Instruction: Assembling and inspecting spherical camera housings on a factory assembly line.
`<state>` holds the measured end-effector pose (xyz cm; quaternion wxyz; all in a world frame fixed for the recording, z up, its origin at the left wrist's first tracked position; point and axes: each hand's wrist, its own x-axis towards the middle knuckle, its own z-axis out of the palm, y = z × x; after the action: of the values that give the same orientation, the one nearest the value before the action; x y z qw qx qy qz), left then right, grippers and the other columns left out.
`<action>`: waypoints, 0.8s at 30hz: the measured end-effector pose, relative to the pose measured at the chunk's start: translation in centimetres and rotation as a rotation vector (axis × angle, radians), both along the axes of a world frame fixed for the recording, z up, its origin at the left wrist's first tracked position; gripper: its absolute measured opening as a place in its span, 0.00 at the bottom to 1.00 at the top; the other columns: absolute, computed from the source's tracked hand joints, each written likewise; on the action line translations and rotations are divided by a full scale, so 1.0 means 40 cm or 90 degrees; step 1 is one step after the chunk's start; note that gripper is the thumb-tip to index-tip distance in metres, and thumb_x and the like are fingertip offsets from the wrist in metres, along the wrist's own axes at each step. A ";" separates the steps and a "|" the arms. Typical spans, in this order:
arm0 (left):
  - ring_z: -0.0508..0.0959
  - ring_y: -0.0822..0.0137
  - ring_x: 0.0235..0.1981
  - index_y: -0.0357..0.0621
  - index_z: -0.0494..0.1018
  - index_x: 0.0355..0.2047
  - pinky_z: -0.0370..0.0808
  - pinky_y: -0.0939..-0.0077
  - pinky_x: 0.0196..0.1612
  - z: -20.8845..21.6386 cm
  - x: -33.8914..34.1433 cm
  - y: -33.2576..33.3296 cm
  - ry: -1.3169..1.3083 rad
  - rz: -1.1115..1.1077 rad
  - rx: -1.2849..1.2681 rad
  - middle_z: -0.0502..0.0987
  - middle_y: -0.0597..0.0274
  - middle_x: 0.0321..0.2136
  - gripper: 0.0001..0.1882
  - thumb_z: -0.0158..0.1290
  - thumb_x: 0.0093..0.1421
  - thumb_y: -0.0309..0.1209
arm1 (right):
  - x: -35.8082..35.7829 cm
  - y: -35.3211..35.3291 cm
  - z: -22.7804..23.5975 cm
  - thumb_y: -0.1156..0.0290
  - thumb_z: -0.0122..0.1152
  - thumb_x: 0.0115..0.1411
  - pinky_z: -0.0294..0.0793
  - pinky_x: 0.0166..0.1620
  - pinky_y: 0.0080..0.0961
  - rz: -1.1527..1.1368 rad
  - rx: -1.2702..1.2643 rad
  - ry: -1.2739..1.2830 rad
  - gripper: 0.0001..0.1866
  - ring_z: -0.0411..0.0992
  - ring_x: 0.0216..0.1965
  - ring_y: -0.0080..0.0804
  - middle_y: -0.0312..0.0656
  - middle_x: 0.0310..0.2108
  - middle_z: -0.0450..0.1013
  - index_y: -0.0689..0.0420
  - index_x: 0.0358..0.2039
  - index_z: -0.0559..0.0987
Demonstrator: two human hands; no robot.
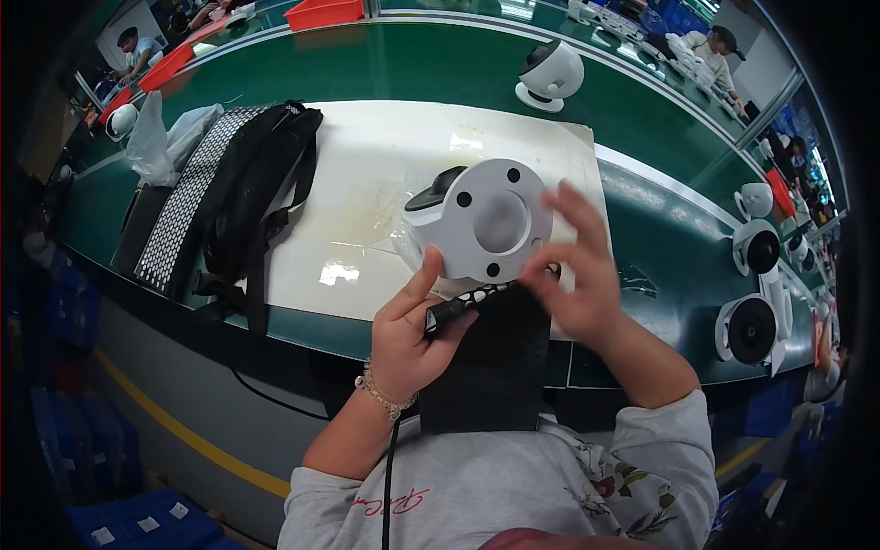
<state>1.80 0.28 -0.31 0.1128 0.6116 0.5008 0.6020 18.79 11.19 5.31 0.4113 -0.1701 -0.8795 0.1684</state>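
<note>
White round camera base, with its dark screw holes and smooth centre disc turned upward, is held above the worktop. Left hand fingers are curled around a black tool, thumb raised against the base. Right hand fingers are spread apart, touching its rim.

A crumpled clear plastic bag lies at the far left of the worktop, beside a black strap bundle. Small white rectangular labels sit on blue crates on the floor at lower left. No screens or signs show.
</note>
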 end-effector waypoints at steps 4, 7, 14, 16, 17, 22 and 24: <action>0.72 0.74 0.22 0.32 0.69 0.20 0.69 0.83 0.28 0.001 0.000 -0.001 0.009 0.003 0.001 0.61 0.41 0.52 0.10 0.61 0.41 0.21 | 0.016 0.033 -0.008 0.73 0.58 0.50 0.48 0.58 0.36 -0.003 -0.220 0.059 0.04 0.48 0.60 0.43 0.45 0.56 0.56 0.55 0.28 0.75; 0.72 0.74 0.22 0.32 0.68 0.19 0.69 0.83 0.28 0.004 0.001 -0.001 0.014 0.003 -0.002 0.61 0.42 0.52 0.10 0.61 0.41 0.21 | 0.022 0.026 -0.020 0.72 0.55 0.52 0.43 0.59 0.37 0.020 -0.255 0.032 0.04 0.47 0.61 0.44 0.49 0.57 0.54 0.57 0.29 0.74; 0.72 0.74 0.22 0.32 0.68 0.19 0.69 0.83 0.28 0.002 0.002 0.000 0.029 0.007 -0.004 0.61 0.44 0.53 0.10 0.61 0.41 0.20 | 0.064 0.025 -0.031 0.60 0.52 0.55 0.50 0.53 0.35 -0.161 0.305 -0.166 0.12 0.57 0.55 0.38 0.39 0.50 0.65 0.48 0.37 0.77; 0.72 0.73 0.22 0.32 0.69 0.19 0.69 0.83 0.28 0.004 0.002 -0.002 0.012 -0.006 -0.014 0.60 0.44 0.53 0.10 0.60 0.41 0.20 | 0.066 0.026 -0.025 0.62 0.51 0.56 0.53 0.52 0.32 -0.165 0.353 -0.173 0.14 0.59 0.54 0.37 0.40 0.48 0.66 0.51 0.41 0.75; 0.72 0.73 0.22 0.32 0.69 0.19 0.69 0.83 0.28 0.005 0.004 0.000 0.012 -0.008 -0.013 0.60 0.44 0.53 0.10 0.60 0.41 0.20 | 0.059 0.032 -0.023 0.62 0.51 0.56 0.53 0.52 0.32 -0.167 0.355 -0.173 0.14 0.59 0.54 0.37 0.40 0.48 0.66 0.51 0.41 0.75; 0.76 0.70 0.27 0.34 0.69 0.20 0.71 0.81 0.31 0.000 -0.001 0.004 0.033 -0.012 0.019 0.59 0.43 0.54 0.10 0.60 0.41 0.21 | -0.012 0.084 0.047 0.63 0.54 0.55 0.58 0.50 0.21 0.114 -0.694 0.080 0.23 0.63 0.46 0.25 0.38 0.42 0.68 0.61 0.48 0.65; 0.77 0.67 0.29 0.34 0.69 0.20 0.72 0.80 0.33 -0.002 -0.002 0.002 0.014 -0.012 0.021 0.59 0.43 0.54 0.10 0.60 0.42 0.21 | -0.024 0.104 0.067 0.66 0.54 0.54 0.63 0.44 0.17 0.133 -0.768 -0.004 0.18 0.66 0.40 0.20 0.36 0.37 0.70 0.61 0.44 0.68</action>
<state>1.71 0.34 -0.38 0.1030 0.6250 0.4862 0.6020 17.83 15.35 7.98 0.2208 -0.2861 -0.6426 0.6757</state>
